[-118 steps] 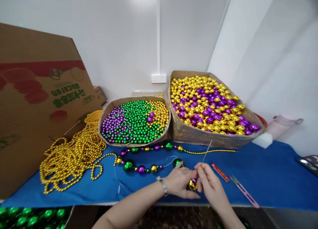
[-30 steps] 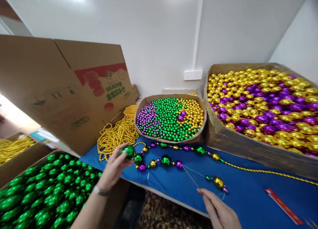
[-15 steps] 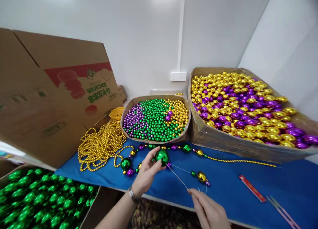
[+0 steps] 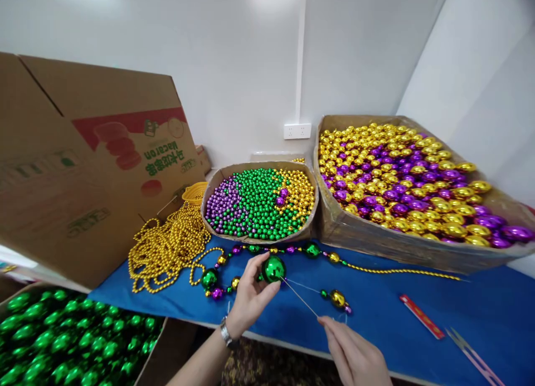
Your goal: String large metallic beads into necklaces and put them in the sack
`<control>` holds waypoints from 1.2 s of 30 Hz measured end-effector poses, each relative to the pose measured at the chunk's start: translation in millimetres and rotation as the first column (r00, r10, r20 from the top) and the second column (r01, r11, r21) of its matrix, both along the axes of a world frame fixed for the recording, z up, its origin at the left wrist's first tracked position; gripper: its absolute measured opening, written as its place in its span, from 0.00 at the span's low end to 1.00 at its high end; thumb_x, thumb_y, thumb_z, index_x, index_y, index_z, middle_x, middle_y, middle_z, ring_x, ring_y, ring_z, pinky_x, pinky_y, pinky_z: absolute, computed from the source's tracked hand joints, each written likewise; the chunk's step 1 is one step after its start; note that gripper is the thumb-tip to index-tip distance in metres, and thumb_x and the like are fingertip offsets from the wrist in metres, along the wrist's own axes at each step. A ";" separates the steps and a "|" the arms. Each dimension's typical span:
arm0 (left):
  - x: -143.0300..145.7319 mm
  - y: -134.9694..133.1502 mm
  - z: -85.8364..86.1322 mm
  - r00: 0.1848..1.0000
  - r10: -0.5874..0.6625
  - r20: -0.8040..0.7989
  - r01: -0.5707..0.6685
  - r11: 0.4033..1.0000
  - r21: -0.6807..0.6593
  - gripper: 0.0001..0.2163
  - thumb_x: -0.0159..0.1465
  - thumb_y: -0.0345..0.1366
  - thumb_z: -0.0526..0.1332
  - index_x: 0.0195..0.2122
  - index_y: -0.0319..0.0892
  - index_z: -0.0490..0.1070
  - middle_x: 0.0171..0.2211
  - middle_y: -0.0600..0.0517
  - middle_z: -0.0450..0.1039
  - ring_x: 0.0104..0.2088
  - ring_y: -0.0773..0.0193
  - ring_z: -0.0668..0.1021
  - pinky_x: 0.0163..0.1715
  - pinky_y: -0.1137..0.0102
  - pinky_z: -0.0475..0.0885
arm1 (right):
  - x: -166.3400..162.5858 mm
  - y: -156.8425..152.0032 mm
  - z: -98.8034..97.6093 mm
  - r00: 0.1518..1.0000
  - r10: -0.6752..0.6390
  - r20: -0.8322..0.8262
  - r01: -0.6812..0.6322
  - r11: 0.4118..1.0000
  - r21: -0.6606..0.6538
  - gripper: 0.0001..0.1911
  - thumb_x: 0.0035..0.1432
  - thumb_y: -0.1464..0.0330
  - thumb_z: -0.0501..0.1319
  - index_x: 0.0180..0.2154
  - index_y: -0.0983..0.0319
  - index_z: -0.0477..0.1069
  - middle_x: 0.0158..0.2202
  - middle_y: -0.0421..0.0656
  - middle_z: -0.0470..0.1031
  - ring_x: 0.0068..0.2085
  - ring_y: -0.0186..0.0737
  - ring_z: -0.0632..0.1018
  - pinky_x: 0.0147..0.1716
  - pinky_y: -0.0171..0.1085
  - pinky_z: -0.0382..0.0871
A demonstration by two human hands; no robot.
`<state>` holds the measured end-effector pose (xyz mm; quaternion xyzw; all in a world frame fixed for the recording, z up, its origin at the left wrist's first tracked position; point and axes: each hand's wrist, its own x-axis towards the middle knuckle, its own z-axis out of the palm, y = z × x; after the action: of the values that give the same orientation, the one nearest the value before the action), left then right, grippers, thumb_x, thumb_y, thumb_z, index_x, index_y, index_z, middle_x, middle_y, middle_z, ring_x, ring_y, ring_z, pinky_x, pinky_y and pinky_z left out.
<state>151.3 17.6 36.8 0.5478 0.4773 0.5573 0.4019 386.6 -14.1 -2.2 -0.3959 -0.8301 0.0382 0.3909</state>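
From here I see the left hand (image 4: 249, 299) grasping the large green bead (image 4: 273, 268) at its far edge, over the blue cloth (image 4: 371, 310). The right hand (image 4: 354, 350) pinches a thin needle (image 4: 301, 299); I can't tell whether its tip is inside.

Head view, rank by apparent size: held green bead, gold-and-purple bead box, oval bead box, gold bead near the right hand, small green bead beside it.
1. Gold-and-purple bead box
2. Oval bead box
3. Held green bead, in the left hand
4. Gold bead near the right hand
5. Small green bead
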 end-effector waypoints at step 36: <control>29.2 177.7 24.1 0.472 -0.129 -0.872 0.125 0.989 -0.078 0.07 0.53 0.28 0.60 0.32 0.44 0.74 0.34 0.48 0.76 0.41 0.54 0.76 0.43 0.63 0.69 | 10.1 22.7 -14.9 0.991 -0.106 -0.082 0.113 0.990 0.083 0.17 0.65 0.64 0.47 0.40 0.62 0.72 0.33 0.46 0.80 0.32 0.39 0.81 0.30 0.29 0.75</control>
<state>180.6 195.3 60.9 0.7879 0.5744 0.1689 0.1441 396.8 8.6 -17.1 -0.4214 -0.7922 -0.0044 0.4414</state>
